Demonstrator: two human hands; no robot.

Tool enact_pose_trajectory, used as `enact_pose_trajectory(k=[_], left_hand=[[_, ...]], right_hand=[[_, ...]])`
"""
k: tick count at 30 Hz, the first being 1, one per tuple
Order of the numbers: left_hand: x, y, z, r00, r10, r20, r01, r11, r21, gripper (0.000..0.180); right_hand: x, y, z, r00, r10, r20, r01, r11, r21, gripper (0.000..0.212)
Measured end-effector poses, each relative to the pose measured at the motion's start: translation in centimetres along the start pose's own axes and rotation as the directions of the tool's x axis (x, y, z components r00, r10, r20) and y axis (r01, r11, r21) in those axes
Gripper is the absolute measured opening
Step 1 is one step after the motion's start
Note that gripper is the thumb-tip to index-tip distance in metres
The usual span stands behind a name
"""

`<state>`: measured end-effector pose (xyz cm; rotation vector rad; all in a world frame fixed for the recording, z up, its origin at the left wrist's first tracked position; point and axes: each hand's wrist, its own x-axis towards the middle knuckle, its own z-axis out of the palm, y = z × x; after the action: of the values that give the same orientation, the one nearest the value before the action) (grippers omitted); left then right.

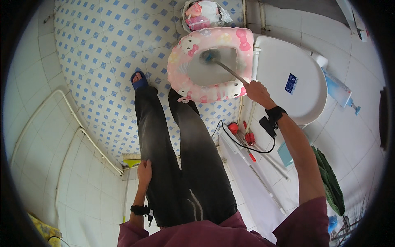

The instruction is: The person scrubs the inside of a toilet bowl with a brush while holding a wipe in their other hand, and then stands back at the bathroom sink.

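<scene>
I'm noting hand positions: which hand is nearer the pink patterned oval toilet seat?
Your right hand: gripping the thin grey brush handle, it's by the seat's right edge. Your left hand is farther away, beside your black trouser leg.

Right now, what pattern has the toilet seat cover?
The seat cover is pale pink with darker pink bows, clearest in the head view.

Smooth brush handle (231, 72); glossy toilet lid (307, 96)
</scene>
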<state>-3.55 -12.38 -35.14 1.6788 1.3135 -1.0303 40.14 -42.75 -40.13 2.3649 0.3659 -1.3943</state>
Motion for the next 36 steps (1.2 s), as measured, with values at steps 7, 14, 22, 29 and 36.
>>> enact_pose_trajectory(k=[7, 14, 22, 29, 36], left_hand=[[-0.4, 1.4, -0.7, 0.999, -0.034, 0.014, 0.034, 0.999, 0.021, 0.031], [-0.8, 2.0, -0.7, 1.0, -0.004, -0.016, 0.005, 0.997, 0.076, 0.033], [-1.0, 2.9, -0.7, 1.0, 0.014, -0.027, -0.011, 0.995, 0.102, 0.034], [-0.5, 1.4, 0.0, 0.998, 0.03, -0.049, -0.023, 0.992, 0.122, 0.035], [-1.1, 1.9, 0.0, 0.998, 0.023, -0.056, -0.014, 0.989, 0.149, 0.035]], right_hand=[[1.2, 2.2, 6.6, 0.942, 0.206, 0.264, -0.33, 0.696, 0.638, 0.05], [-1.6, -0.9, 8.2, 0.88, -0.088, 0.467, -0.474, -0.1, 0.875, 0.035], [-1.3, -7.6, 10.2, 0.878, -0.438, 0.193, -0.479, -0.806, 0.347, 0.03], [-2.3, -13.8, 2.9, 0.88, -0.388, -0.274, -0.475, -0.7, -0.534, 0.027], [-1.3, -13.7, 4.1, 0.864, -0.328, -0.382, -0.498, -0.666, -0.555, 0.029]])
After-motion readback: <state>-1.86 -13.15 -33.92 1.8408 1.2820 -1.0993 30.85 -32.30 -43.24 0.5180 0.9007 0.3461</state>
